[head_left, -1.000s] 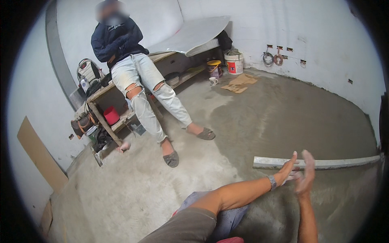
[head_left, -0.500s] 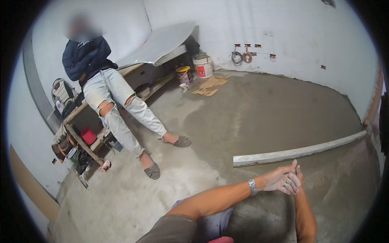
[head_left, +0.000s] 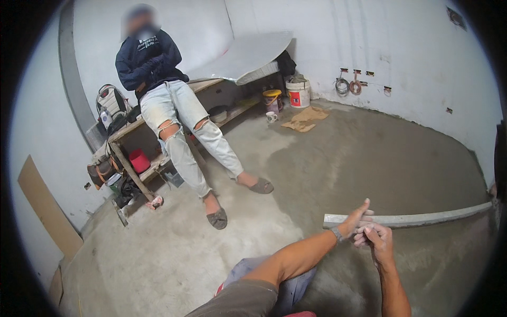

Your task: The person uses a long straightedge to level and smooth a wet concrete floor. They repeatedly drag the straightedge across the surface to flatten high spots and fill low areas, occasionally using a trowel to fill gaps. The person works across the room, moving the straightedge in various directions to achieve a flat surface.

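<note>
My left hand [head_left: 357, 218] is stretched out in front of me, thumb raised, a band on its wrist. My right hand [head_left: 376, 239] presses against it with its dusty fingers curled; neither hand holds anything. Just beyond them a long pale straightedge bar [head_left: 422, 217] lies flat on the grey cement floor [head_left: 338, 158]. My knee in grey and blue cloth [head_left: 274, 280] shows below my left arm.
A person in a dark hoodie and torn light jeans [head_left: 169, 105] sits on a wooden workbench [head_left: 132, 132] at the left wall, legs stretched onto the floor. Buckets [head_left: 298, 94], a mug [head_left: 271, 117], cardboard [head_left: 304, 119] and a leaning board [head_left: 248, 53] stand at the back.
My hands, apart with spread fingers a second ago, have come together and stay pressed. The view has shifted slightly, so the seated person and the bar sit differently in frame.
</note>
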The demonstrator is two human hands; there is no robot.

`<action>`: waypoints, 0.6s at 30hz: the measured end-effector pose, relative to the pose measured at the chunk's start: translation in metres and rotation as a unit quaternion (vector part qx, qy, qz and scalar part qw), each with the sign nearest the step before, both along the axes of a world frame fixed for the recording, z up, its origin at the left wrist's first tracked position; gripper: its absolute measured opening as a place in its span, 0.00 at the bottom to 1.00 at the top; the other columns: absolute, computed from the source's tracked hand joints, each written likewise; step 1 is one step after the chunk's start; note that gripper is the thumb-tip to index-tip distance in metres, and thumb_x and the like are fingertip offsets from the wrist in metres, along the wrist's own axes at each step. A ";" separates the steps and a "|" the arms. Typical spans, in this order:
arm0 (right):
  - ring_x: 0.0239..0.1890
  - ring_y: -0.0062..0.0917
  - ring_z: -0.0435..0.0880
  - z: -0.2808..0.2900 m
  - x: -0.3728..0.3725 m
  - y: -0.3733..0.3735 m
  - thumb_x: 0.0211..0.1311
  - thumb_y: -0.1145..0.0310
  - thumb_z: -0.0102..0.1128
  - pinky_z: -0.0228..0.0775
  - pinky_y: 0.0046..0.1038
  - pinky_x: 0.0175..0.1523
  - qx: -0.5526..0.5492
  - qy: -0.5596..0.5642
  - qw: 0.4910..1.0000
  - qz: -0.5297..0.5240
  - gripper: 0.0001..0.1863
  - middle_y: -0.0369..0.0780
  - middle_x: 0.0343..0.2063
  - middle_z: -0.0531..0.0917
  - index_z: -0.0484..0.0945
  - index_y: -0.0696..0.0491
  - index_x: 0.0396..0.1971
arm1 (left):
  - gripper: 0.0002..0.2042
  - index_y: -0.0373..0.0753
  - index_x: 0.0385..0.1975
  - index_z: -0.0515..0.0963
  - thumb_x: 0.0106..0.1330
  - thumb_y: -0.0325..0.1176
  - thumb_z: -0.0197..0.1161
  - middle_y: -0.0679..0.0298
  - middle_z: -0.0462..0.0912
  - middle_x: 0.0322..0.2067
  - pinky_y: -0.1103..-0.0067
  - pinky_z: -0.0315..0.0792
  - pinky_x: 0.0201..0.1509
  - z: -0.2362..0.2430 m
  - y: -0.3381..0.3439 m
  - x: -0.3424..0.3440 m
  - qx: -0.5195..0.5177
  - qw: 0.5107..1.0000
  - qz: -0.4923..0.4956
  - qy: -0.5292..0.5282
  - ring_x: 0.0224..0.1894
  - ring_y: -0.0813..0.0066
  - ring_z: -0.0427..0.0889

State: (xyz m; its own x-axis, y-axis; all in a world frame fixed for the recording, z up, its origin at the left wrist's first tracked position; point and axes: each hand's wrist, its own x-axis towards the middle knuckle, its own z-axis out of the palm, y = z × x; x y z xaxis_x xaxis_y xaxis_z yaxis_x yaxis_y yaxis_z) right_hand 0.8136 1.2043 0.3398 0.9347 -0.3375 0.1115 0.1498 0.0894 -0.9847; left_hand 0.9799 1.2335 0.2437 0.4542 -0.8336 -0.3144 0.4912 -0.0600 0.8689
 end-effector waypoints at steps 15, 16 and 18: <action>0.33 0.37 0.81 -0.277 -0.086 -0.255 0.60 0.66 0.61 0.71 0.36 0.41 -0.282 0.292 0.832 -0.378 0.13 0.44 0.26 0.80 0.78 0.61 0.35 | 0.38 0.31 0.52 0.77 0.43 0.51 0.78 0.50 0.86 0.37 0.70 0.76 0.45 0.015 0.010 -0.042 0.092 0.722 -0.307 -0.613 0.42 0.63 0.85; 0.32 0.39 0.81 -0.295 -0.110 -0.281 0.58 0.66 0.61 0.72 0.37 0.40 -0.343 0.306 0.790 -0.406 0.12 0.45 0.25 0.81 0.78 0.62 0.32 | 0.37 0.31 0.51 0.77 0.42 0.48 0.79 0.51 0.86 0.36 0.69 0.76 0.45 0.019 0.002 -0.043 0.089 0.725 -0.342 -0.592 0.41 0.62 0.85; 0.29 0.42 0.82 -0.318 -0.154 -0.313 0.54 0.66 0.63 0.73 0.39 0.38 -0.458 0.339 0.689 -0.447 0.13 0.49 0.22 0.82 0.77 0.62 0.27 | 0.36 0.30 0.51 0.78 0.41 0.44 0.81 0.52 0.86 0.35 0.69 0.76 0.46 0.034 -0.006 -0.051 0.077 0.736 -0.377 -0.557 0.39 0.59 0.86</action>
